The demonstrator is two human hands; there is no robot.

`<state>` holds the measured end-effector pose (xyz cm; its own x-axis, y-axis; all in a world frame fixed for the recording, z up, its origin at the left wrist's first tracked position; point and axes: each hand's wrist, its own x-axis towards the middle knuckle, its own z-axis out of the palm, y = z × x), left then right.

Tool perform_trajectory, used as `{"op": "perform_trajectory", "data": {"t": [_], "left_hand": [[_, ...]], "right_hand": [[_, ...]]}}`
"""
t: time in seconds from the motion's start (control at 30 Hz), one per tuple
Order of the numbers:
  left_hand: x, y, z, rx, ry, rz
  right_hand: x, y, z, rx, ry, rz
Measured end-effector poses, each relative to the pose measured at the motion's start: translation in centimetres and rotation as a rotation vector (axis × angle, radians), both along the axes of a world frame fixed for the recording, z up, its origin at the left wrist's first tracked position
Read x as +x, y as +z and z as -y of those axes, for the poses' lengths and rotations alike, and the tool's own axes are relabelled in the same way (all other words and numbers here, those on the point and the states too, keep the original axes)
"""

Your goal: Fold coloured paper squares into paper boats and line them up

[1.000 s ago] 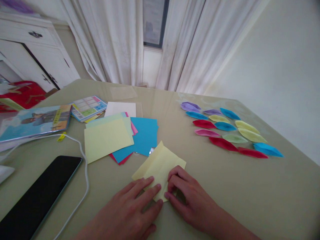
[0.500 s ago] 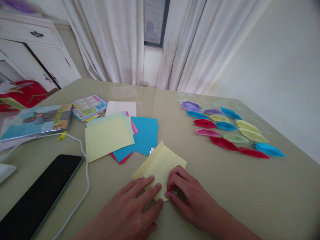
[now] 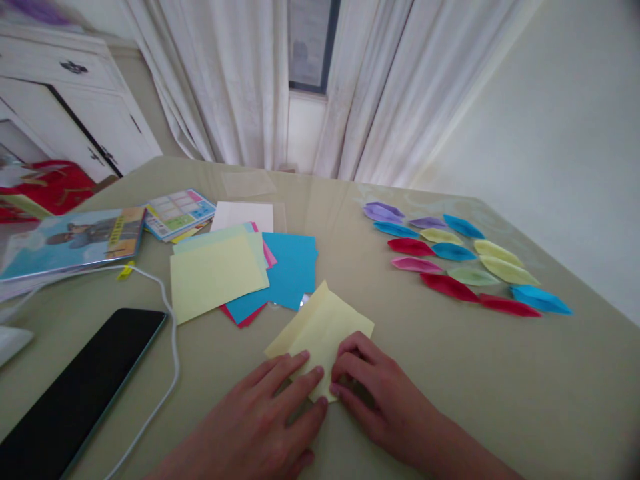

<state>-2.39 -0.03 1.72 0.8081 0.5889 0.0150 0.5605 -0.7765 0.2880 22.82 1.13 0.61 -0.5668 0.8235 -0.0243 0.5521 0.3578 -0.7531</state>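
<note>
A pale yellow sheet of paper [image 3: 333, 320] lies on the table in front of me, with a folded flap along its left side. My left hand [image 3: 270, 407] rests on its lower left part, fingers stretched out and lying on the paper. At the lower right edge, my right hand [image 3: 377, 387] has its thumb and fingers curled together in a pinch on the paper's edge. The fingers partly hide that edge. Beyond the left hand is a pile of coloured squares, with a yellow sheet [image 3: 217, 277] on top and a blue sheet [image 3: 293, 267] beside it.
Several folded paper leaf shapes, such as a red one [image 3: 447, 287] and a blue one [image 3: 540, 299], lie in rows at the right. On the left are a black phone [image 3: 85, 393], a white cable [image 3: 175, 353], a book [image 3: 75, 243] and a printed card [image 3: 181, 213].
Almost nothing differs. The right hand's fingers have shifted very slightly at the paper's edge; the left hand and the sheet stay in place.
</note>
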Motion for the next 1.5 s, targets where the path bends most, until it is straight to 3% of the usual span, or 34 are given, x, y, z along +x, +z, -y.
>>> {"op": "perform_trajectory", "data": {"t": [0.33,0.57,0.67,1.13,1.33,1.5], "left_hand": [[0.0,-0.7,0.1,0.017,0.004,0.022],[0.0,-1.1,0.4,0.07,-0.038,0.039],[0.0,-1.4,0.5,0.062,-0.047,0.027],[0.0,-1.9,0.5,0.145,-0.106,0.062],[0.1,-1.8,0.3,0.204,-0.097,0.086],[0.2,-1.2,0.1,0.285,-0.098,0.098]], "right_hand": [[1.2,1.1,-0.1,0.163,0.141,0.161],[1.2,1.6,0.7,0.491,0.273,0.362],[1.0,1.5,1.2,0.569,0.327,0.412],[0.1,1.7,1.9,0.555,0.295,0.426],[0.3,0.8,2.5,0.649,0.175,0.449],[0.8,0.7,3.0,0.634,0.156,0.507]]}}
